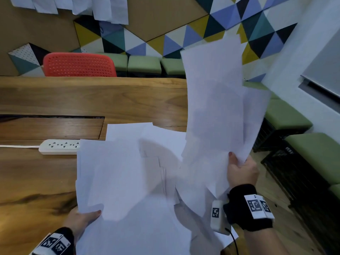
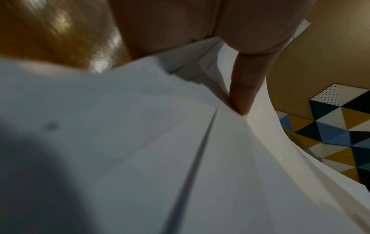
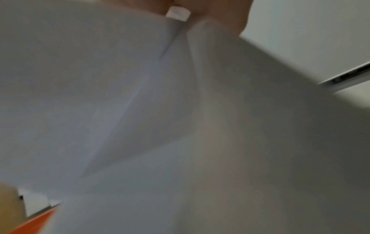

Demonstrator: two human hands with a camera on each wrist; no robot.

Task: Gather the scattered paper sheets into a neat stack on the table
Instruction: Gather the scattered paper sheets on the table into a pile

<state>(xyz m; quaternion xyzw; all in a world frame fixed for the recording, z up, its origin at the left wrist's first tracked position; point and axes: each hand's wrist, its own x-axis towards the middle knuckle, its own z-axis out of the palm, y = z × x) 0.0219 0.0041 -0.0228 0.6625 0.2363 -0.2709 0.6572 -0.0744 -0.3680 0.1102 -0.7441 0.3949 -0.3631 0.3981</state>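
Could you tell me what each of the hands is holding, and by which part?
Right hand grips raised sheets by their bottom edge; left hand pinches the sheets on the table at their near left corner.

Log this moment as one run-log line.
right hand: holds raised sheets | left hand: pinches lower sheets | table: no neat stack yet

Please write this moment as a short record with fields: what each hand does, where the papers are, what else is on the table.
left hand: grips the near edge of a loose bundle of sheets
right hand: holds a raised bunch of sheets by its lower edge, upright above the table
loose sheets: overlapping, not yet squared
power strip: on the table, left of the papers
red chair: behind the table
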